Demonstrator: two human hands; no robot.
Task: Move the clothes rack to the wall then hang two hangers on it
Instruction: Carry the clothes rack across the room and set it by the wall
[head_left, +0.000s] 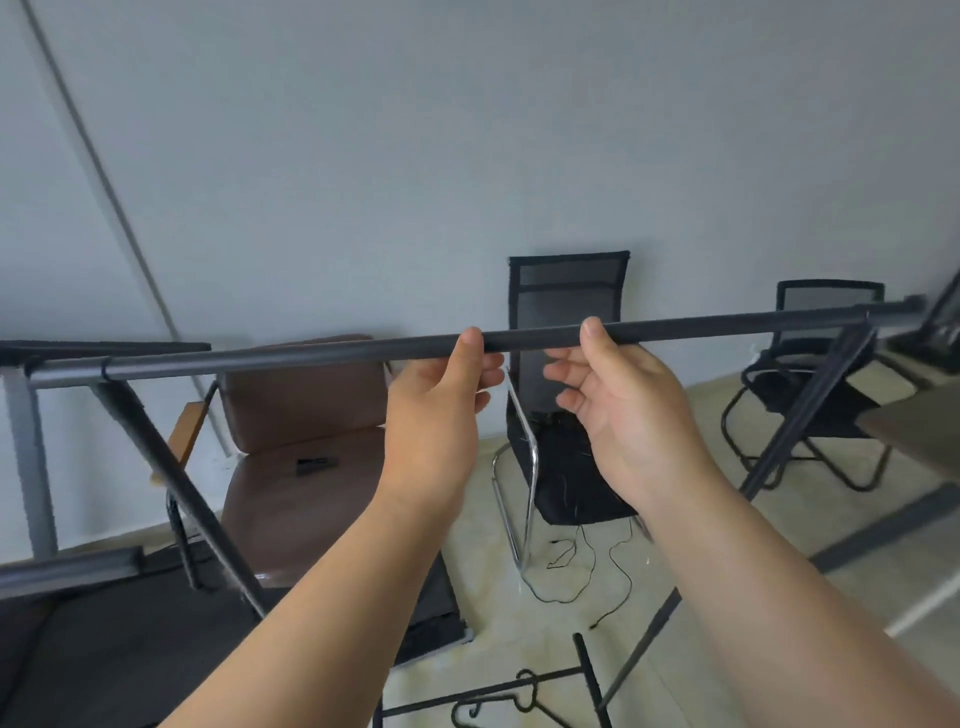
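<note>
Head view, looking fwd and down at a pale wall (363, 130) w/ three chairs along it. Brown padded chair (306, 447) sits left of centre, a small dark item on its seat. Black mesh chair (566, 395) stands at centre, w/ a thin black cable (587, 571) loose on the tiled floor beneath. A second black mesh chair (826, 374) is at right, partly behind the rack's right leg. A grey surface (904, 415) edges in at far right; a dark mat covers the floor lower left.

Clothes rack (291, 358) is between the person and the chairs. Its dark top bar runs left to right across the frame, right end a bit higher, long axis roughly parallel to the wall. Slanted legs drop from both ends.

Left hand (441, 405) and right hand (623, 400) hold the bar near its middle, close together, thumbs over the top, fingers curled loosely beneath.

Two black hangers (519, 696) lie on the floor at bottom centre, by the rack's lower frame.
</note>
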